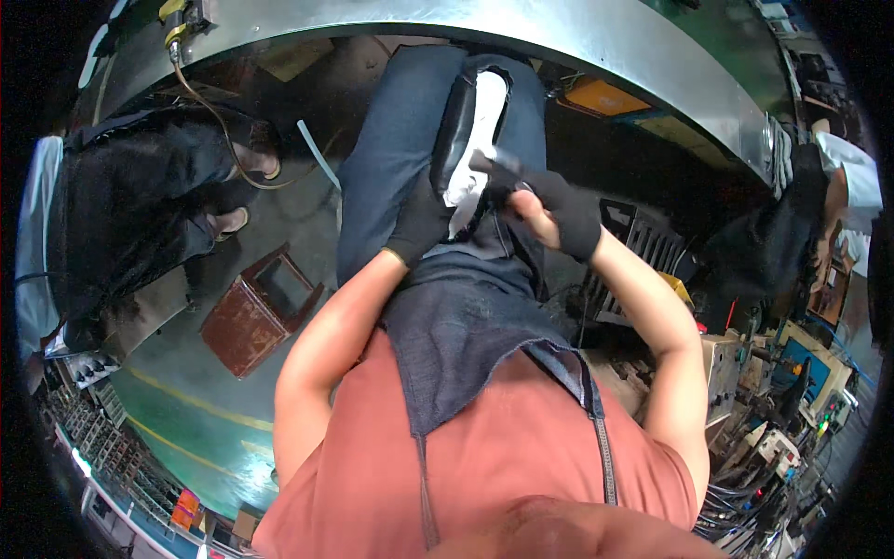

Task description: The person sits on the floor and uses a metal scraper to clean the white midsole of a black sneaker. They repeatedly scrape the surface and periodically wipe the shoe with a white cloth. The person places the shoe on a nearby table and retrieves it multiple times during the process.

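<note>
A long metal desk [447,17] curves across the far side of the scene. The seated person's dark denim apron [466,345] covers the near middle, over a reddish shirt [372,456]. At the left, a co-worker in dark clothes [121,200] is partly in view, and another person in dark trousers [768,238] is at the right. Machinery with cables [764,447] crowds the near right. A brown stool [244,321] is on the floor to the left, while an orange box [605,96] shows beneath the desk. A black shoe [453,126] lies lengthwise on the person's lap, its white underside facing up and one end toward the desk. The left hand [419,219], in a dark glove, grips the shoe's near end from the left side, its fingers mostly hidden. The right hand [562,212], gloved with the thumb bare, is closed around a tool [499,166] just over the shoe's near part; the tool is too blurred to identify. A pale, pointed flap [463,220] hangs at the shoe's near end.
</note>
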Tool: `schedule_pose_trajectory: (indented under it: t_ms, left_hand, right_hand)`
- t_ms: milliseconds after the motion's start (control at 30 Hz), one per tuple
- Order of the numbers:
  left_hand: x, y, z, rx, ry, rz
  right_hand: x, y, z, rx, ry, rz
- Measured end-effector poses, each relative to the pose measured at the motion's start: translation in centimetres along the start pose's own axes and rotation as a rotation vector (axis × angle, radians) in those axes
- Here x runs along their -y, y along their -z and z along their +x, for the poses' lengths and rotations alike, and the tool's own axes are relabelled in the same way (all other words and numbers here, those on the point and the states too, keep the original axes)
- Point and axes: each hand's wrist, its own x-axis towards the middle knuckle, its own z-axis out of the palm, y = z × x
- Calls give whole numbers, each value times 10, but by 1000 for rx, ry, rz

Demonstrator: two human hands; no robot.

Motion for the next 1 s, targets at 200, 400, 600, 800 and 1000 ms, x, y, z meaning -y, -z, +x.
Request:
schedule_pose_trajectory:
  t_ms: [200, 400, 600, 800, 1000]
  left_hand:
    - [23, -1, -12, 4, -93, 245]
    - [-52, 77, -3, 274, 45, 441]
    - [-84, 82, 80, -187, -188, 164]
    - [8, 30, 54, -42, -61, 41]
    - [-33, -9, 27, 104, -75, 225]
  right_hand:
    - [-7, -14, -3, -8, -250, -145]
    - [-77, -7, -40, -72, -516, 102]
    - [-16, 18, -58, -224, -718, 364]
    - [-14, 23, -65, -77, -742, 496]
    - [-35, 53, 6, 399, -580, -129]
